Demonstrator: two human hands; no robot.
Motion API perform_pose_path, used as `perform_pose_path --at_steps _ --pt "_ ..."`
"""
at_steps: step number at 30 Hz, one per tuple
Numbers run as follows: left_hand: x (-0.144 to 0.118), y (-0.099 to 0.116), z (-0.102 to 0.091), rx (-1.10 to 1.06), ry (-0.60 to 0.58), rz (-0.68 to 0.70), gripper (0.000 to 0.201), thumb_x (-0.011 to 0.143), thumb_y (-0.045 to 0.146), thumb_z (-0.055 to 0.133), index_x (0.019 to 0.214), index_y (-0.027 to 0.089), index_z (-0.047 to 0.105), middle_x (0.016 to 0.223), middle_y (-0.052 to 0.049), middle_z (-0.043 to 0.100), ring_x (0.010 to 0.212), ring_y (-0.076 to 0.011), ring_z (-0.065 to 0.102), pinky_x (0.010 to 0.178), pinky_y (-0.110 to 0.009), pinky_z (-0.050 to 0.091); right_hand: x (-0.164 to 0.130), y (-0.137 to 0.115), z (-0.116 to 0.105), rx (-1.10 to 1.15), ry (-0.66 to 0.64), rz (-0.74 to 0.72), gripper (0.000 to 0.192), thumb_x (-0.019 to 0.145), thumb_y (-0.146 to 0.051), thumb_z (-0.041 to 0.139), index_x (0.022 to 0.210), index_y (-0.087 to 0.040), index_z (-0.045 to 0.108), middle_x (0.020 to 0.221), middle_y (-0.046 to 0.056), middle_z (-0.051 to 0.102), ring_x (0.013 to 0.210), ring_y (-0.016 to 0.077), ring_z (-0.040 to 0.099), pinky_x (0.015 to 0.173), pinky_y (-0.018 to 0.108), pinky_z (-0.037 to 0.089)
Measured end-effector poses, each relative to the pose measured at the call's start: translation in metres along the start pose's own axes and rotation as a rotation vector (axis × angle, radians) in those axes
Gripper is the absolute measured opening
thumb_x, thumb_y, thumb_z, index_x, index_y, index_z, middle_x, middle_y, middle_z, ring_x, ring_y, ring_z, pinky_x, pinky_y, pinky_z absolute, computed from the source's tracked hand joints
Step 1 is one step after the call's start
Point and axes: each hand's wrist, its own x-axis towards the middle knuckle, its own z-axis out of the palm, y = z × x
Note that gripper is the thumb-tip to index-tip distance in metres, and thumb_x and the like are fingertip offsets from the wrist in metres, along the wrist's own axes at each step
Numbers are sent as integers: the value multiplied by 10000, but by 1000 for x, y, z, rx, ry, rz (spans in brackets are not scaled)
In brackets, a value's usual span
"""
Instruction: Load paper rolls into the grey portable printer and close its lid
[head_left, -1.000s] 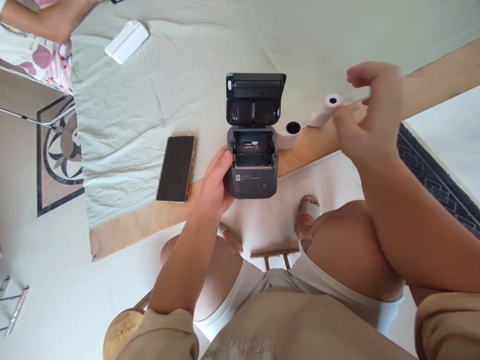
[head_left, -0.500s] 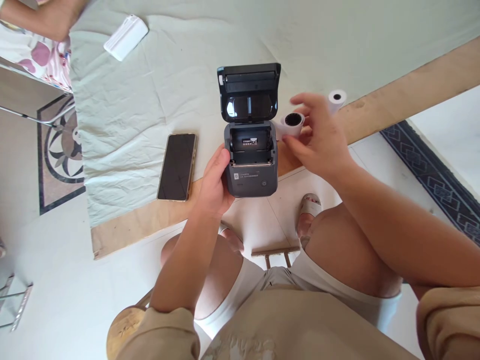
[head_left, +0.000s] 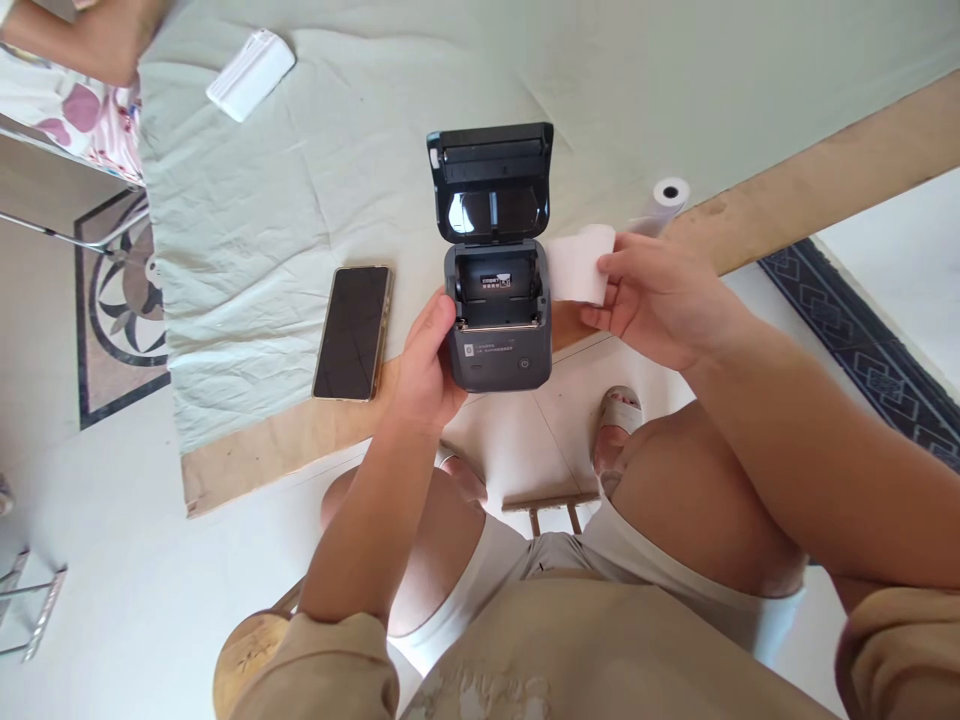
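A dark grey portable label printer is held by my left hand, thumb along its left side. Its black lid stands raised, and the paper bay inside shows a small printed sticker but no roll. Just right of the printer, my right hand grips a white paper roll by its right end, fingers closed on it. The roll lies sideways, its side facing me and its core hidden. Behind my right hand a second paper roll stands on the cloth, its dark core facing up.
A smartphone lies left of my left hand on the green cloth. Farther back is a white device. Another person's arm rests at the upper left. The table's wooden edge runs in front of me.
My right hand has turned the paper roll from core-up onto its side, next to the printer. The printer has shifted very slightly left in my left hand.
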Motion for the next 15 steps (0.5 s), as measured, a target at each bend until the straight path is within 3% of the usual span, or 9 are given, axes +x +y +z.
perform_pose_path --at_steps 2,4,11,15 --pt "0 0 0 18 0 -6 366 968 585 659 1043 249 785 1167 -22 810 1190 -286 752 811 -335 671 2 1 -1 13 -21 24 58 852 -233 659 895 -205 632 909 34 650 777 113 622 573 208 535" --pt "0 0 0 27 -15 -14 381 958 596 666 1052 245 782 1195 -32 807 1191 -293 750 801 -336 670 2 3 0 29 -47 45 67 867 -256 661 910 -207 650 924 32 656 780 113 624 575 207 533" --pt "0 1 -3 14 -54 -30 422 946 638 676 1074 247 766 1174 -54 804 1173 -310 763 868 -378 674 1 3 4 58 -26 42 347 843 -221 714 1174 -291 637 1062 -14 706 886 114 685 694 230 611" --pt "0 1 -4 -4 -55 -59 443 962 623 662 1165 243 765 1217 -52 797 1160 -269 766 900 -344 667 1 2 3 35 5 29 234 856 -367 691 1026 -238 596 1031 31 692 929 147 717 662 240 603"
